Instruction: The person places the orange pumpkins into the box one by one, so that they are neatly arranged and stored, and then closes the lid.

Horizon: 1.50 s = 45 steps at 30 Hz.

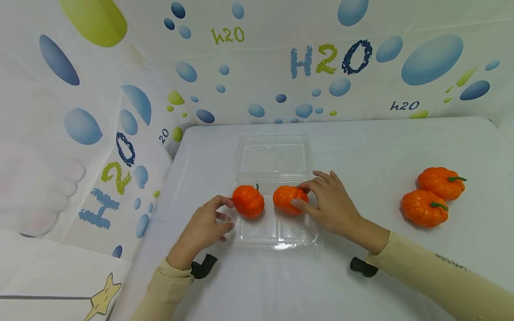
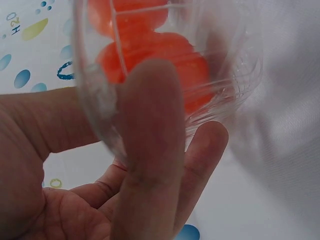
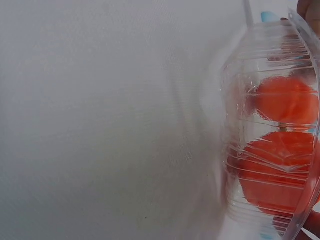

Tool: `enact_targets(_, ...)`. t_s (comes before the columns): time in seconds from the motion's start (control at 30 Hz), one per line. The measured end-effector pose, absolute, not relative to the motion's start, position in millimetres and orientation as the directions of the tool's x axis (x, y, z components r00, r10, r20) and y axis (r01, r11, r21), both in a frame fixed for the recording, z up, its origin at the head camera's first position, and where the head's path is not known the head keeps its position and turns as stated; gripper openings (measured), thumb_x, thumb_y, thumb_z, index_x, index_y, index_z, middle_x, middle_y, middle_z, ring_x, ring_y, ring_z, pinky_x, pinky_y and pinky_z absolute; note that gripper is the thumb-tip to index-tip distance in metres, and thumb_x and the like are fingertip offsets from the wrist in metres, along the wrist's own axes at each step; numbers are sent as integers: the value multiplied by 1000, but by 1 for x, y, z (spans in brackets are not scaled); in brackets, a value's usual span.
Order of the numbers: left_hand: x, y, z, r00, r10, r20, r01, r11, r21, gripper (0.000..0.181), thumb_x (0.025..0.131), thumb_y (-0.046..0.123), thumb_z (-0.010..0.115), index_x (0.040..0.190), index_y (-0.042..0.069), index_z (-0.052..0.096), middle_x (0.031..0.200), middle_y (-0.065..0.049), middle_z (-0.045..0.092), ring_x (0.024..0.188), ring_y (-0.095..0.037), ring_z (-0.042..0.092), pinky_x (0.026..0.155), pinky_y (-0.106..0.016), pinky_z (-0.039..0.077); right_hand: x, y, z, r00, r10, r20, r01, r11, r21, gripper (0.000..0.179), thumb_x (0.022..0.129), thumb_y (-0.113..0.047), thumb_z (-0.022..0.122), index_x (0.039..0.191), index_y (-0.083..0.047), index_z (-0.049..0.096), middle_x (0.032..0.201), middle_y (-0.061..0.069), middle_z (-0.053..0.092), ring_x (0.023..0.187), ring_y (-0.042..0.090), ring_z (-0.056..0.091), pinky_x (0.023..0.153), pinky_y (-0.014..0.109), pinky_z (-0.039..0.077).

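A hinged clear plastic container (image 1: pixel 277 238) lies with its lid (image 1: pixel 273 158) folded back, away from the person. Inside its base, an orange mini pumpkin (image 1: pixel 248 202) sits on the left, and a second orange mini pumpkin (image 1: pixel 287 199) is on the right. My right hand (image 1: pixel 331 203) grips the second one between thumb and fingers. At the container's left rim, my left hand (image 1: pixel 205 227) holds the edge; the left wrist view shows fingers (image 2: pixel 152 115) on both sides of the clear wall. Through the wall in the right wrist view, both pumpkins (image 3: pixel 272 175) show.
Two more orange mini pumpkins (image 1: pixel 425 208) with green stems lie touching at the table's right side. A white cloth (image 1: pixel 265 285) covers the table. Behind it hangs a patterned curtain (image 1: pixel 261 80). Black wrist pieces (image 1: pixel 363 267) show beside both forearms.
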State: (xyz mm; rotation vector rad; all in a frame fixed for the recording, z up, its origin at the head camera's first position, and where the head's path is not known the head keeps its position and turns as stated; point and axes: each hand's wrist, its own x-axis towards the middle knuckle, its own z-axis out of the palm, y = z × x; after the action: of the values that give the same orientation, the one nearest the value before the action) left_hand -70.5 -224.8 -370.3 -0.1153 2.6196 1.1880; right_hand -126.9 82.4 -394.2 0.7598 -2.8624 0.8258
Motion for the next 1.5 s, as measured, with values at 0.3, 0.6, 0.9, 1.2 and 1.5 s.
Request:
enact_targets(0.3, -70, -223, -370, -961, 37, -275, -184, 656, 732, 40, 86, -4, 74, 121, 4, 58, 134, -14, 58, 101, -28, 66, 57, -31, 60, -130, 81, -396, -864, -449, 227, -502, 746, -437, 49, 95, -51, 64, 116, -6, 69, 108, 10, 68, 139, 39, 40, 120, 62, 12)
enact_targets(0.6, -69, -223, -370, -959, 33, -280, -190, 658, 728, 40, 86, -3, 75, 121, 5, 58, 137, -14, 57, 101, -28, 66, 57, -30, 60, -135, 81, -400, -854, -443, 275, -521, 713, -469, 48, 95, -52, 65, 112, -7, 66, 103, 7, 63, 112, 29, 56, 119, 61, 16)
enact_targets(0.9, -69, -222, -368, -961, 33, -274, -186, 657, 731, 40, 86, -4, 74, 121, 4, 58, 135, -14, 57, 100, -27, 66, 57, -30, 59, -132, 87, -398, -881, -395, 262, -474, 709, -523, 52, 94, -51, 67, 120, -7, 66, 121, 12, 57, 114, 30, 53, 106, 51, 43)
enact_targets(1.2, -69, -222, -367, -959, 32, -281, -190, 660, 727, 40, 86, -3, 74, 122, 4, 57, 134, -15, 57, 99, -27, 66, 57, -30, 60, -123, 115, -392, -900, -321, 295, -433, 737, -519, 53, 91, -51, 70, 125, -11, 62, 131, 16, 52, 122, 37, 51, 101, 59, 45)
enact_targets(1.5, -69, -223, -367, -960, 30, -280, -191, 661, 726, 40, 86, -3, 74, 122, 5, 57, 135, -14, 57, 101, -27, 66, 57, -31, 60, -109, 167, -385, -928, -215, 304, -346, 800, -491, 67, 84, -52, 78, 133, -11, 58, 139, 20, 46, 133, 43, 39, 112, 68, 26)
